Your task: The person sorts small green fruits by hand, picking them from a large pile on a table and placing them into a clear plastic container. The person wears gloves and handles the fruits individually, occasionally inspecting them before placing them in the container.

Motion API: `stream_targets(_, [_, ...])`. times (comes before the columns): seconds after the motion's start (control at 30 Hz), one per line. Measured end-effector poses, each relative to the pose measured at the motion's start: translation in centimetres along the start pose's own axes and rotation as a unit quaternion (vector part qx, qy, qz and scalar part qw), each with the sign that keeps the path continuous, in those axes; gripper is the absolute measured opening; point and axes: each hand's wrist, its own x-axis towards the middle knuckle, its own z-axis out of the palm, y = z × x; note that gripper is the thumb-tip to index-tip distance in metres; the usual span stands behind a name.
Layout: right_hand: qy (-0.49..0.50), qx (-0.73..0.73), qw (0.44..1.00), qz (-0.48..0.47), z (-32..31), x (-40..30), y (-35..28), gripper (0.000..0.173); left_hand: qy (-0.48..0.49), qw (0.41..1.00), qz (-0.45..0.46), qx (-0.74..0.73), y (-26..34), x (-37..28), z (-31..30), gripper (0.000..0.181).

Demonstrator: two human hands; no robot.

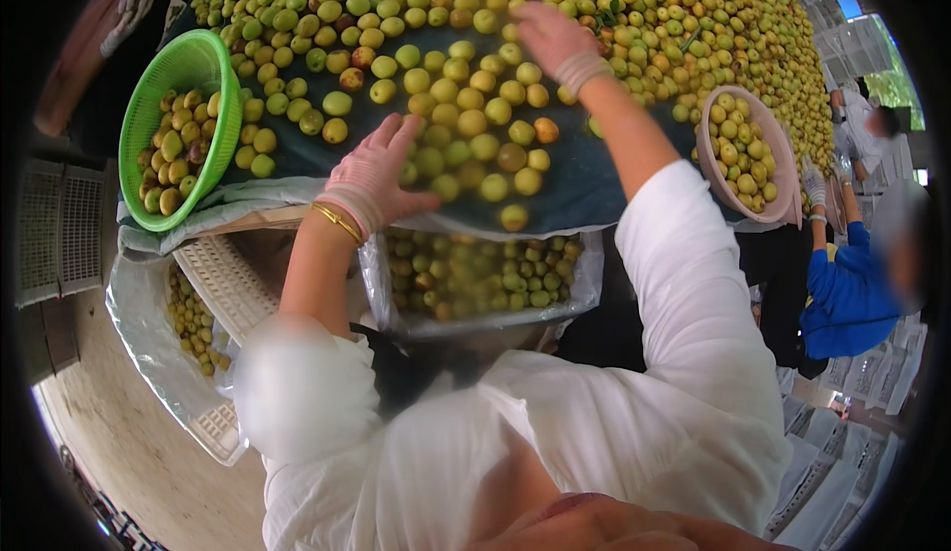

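My left hand (375,172), in a thin pale glove, rests at the near edge of the dark cloth (587,172). Its fingers and thumb are apart beside loose yellow-green jujubes (472,122), and it grips none. Farther out, my right hand (556,40) is spread over the near side of the big jujube heap (698,24), also gloved and holding nothing that I can see. Several jujubes between the hands look blurred. Below the cloth's edge, a plastic-lined crate (594,276) holds more jujubes, some of them blurred.
A green basket (232,105) of browner jujubes stands at left, a pink basket (709,172) of jujubes at right. Lower left is a lined white crate (215,432). A co-worker in blue (854,306) reaches in from the right; another person's gloved hand (134,9) shows upper left.
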Motion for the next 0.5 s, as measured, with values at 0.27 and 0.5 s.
stream_targets(0.27, [-0.115, -0.189, 0.940, 0.260, -0.2, 5.3, 5.2, 0.053, -0.010, 1.000, 0.019, 0.020, 0.4, 0.3, 0.0, 0.104])
stream_targets(0.5, [-0.113, -0.170, 0.950, 0.236, 2.0, 4.3, 4.0, 0.051, -0.020, 0.999, 0.036, 0.027, 0.9, 0.3, -0.1, 0.099])
